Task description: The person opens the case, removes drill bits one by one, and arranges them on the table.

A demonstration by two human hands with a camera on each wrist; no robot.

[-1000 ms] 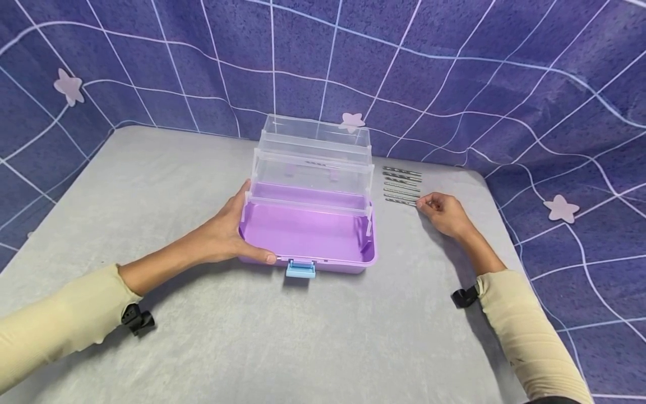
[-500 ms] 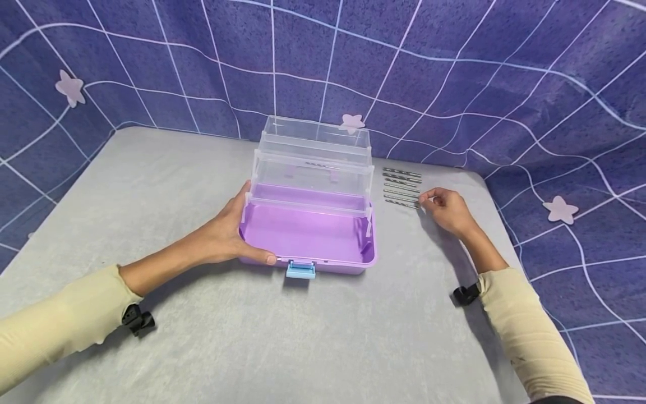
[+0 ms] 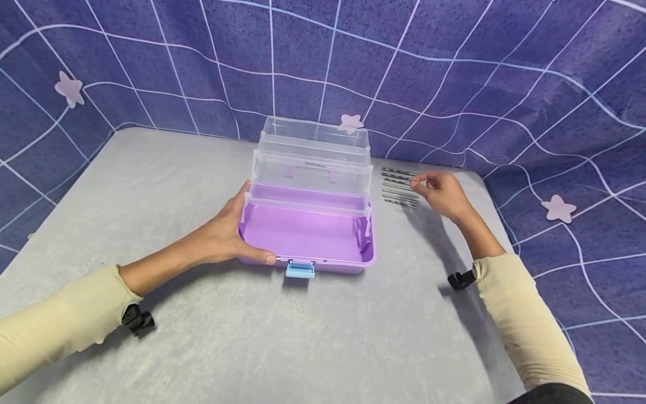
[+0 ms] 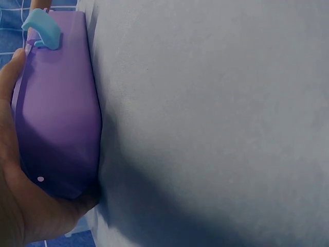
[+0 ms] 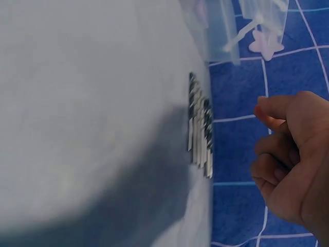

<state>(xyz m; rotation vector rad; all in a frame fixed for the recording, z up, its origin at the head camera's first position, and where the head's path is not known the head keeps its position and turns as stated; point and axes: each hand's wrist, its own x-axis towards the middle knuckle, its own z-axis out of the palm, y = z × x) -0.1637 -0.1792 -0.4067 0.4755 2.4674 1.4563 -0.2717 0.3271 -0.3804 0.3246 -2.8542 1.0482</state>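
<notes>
My left hand (image 3: 224, 233) grips the left end of a purple toolbox (image 3: 308, 230), with the thumb along its front rim and the fingers behind. The box stands unfolded, its clear lid and trays raised at the back; a light blue latch (image 3: 300, 269) hangs at the front. In the left wrist view the hand (image 4: 25, 200) wraps the box's end. Right of the box, several metal drill bits (image 3: 400, 191) lie side by side in a row. My right hand (image 3: 440, 193) hovers over their right ends, fingers loosely curled, thumb and index tips close together, holding nothing visible.
A dark spiral bit (image 3: 316, 164) shows through the toolbox's clear trays. The grey tabletop (image 3: 323, 336) runs in front of the box. A blue grid-patterned cloth (image 3: 202, 67) with star shapes hangs behind and at both sides.
My right hand has risen from the nearest drill bit and moved back over the row. The bits' right ends sit more evenly than before. The left hand and toolbox have not moved.
</notes>
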